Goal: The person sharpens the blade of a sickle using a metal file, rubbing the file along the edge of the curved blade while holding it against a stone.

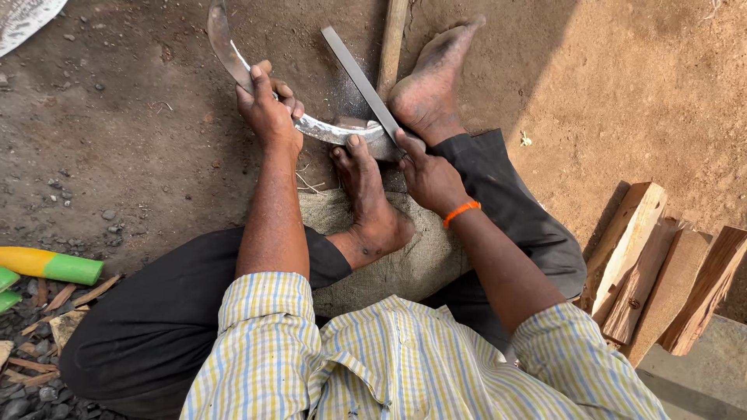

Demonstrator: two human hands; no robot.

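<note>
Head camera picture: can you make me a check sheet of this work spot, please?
Surface: bare brown dirt ground; sackcloth mat under the seated person.
Job's things: curved metal blade, pinned by both bare feet; flat metal file laid across it.
Clutter: yellow and green handle, wood chips and stones at left; split wood blocks at right; wooden stick lying beyond the blade.
Grips: left hand closed on the blade; right hand, with an orange wristband, closed on the file's near end.
Cables: nothing seen.
Surroundings: outdoor, sunlit ground with shade.
</note>
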